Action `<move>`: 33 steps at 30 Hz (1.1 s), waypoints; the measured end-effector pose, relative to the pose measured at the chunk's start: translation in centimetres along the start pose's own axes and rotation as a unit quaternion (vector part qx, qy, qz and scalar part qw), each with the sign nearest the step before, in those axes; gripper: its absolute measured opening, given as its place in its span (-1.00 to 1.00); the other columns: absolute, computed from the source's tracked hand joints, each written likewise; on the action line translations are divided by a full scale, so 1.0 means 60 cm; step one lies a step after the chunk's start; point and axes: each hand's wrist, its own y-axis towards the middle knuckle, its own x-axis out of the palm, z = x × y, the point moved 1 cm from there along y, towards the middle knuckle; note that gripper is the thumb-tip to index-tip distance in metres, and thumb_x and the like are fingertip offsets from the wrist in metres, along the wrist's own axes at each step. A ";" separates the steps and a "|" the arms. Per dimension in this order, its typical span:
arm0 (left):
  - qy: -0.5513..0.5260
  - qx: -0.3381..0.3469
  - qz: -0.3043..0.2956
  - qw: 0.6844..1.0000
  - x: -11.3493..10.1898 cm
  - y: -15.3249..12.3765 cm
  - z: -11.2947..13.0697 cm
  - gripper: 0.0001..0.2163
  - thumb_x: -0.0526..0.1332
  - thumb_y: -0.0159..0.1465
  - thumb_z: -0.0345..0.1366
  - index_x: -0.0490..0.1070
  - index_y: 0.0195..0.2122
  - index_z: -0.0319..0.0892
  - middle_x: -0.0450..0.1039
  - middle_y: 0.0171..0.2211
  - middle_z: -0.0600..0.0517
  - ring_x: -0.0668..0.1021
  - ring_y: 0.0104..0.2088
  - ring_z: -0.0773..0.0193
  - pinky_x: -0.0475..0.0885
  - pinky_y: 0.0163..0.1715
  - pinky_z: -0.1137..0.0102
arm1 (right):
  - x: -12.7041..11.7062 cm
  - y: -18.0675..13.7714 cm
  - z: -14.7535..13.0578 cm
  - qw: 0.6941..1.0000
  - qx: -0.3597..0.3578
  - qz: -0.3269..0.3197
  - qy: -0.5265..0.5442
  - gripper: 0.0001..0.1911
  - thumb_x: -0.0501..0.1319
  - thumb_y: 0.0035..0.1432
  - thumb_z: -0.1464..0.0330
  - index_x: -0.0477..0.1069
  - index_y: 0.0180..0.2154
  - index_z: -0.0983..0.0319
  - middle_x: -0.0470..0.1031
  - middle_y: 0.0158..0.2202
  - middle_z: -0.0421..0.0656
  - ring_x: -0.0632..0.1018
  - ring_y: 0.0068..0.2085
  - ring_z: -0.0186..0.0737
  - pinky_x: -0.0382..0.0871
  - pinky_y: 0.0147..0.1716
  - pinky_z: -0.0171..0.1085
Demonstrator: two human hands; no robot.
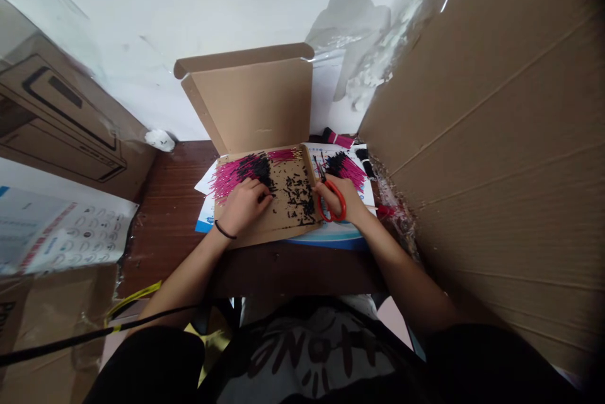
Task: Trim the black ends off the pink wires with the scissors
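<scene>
My right hand (341, 195) is closed around red-orange-handled scissors (343, 207), whose blades reach up toward a pile of thin pink and black strands (347, 167). My left hand (248, 202) has its fingers curled together over the open cardboard box (246, 234); whatever is between its fingertips is too small to make out. Right above that hand lies a larger heap of pink strands with black ends (236, 174). Short black clippings (299, 196) are scattered over the cardboard between my hands. A smaller bunch of pink strands with yellowish tips (286, 155) lies at the back.
The box's lid (258, 108) stands up against the white wall. Printed paper (326, 240) lies beneath the box on the brown table (165, 202). Tied pink and black bundles (339, 138) sit at the back right. Large cartons (496, 139) rise on both sides.
</scene>
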 end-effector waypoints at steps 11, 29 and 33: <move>0.006 -0.018 0.048 0.999 0.002 0.001 0.008 -0.87 0.07 0.29 -0.36 0.34 -0.38 -0.18 0.40 -0.37 -0.09 0.40 -0.28 0.12 0.31 -0.26 0.24 | 0.004 -0.004 -0.014 1.000 0.027 -0.002 0.007 -0.67 0.03 0.24 0.20 0.20 -0.54 0.18 0.38 -0.65 -0.24 0.44 -0.56 -0.32 0.21 -0.48 -0.34; -0.553 -0.187 0.049 0.811 0.023 -0.012 0.061 -0.74 0.14 0.26 -0.06 0.31 -0.30 -0.18 0.21 -0.55 0.14 0.29 -0.56 0.43 0.19 -0.57 0.52 | 0.024 -0.026 -0.050 0.989 -0.089 0.083 -0.079 -0.60 0.21 0.15 0.14 0.50 -0.07 0.24 0.59 -0.36 -0.11 0.54 -0.33 -0.19 0.29 -0.27 -0.25; -0.583 -0.173 0.049 0.793 0.024 -0.015 0.057 -0.73 0.13 0.27 -0.10 0.43 -0.18 -0.18 0.26 -0.49 0.08 0.29 -0.53 0.41 0.21 -0.56 0.49 | 0.021 -0.030 -0.056 0.987 -0.114 0.085 -0.076 -0.59 0.20 0.16 0.12 0.50 -0.07 0.25 0.55 -0.40 -0.11 0.50 -0.38 -0.24 0.27 -0.38 -0.29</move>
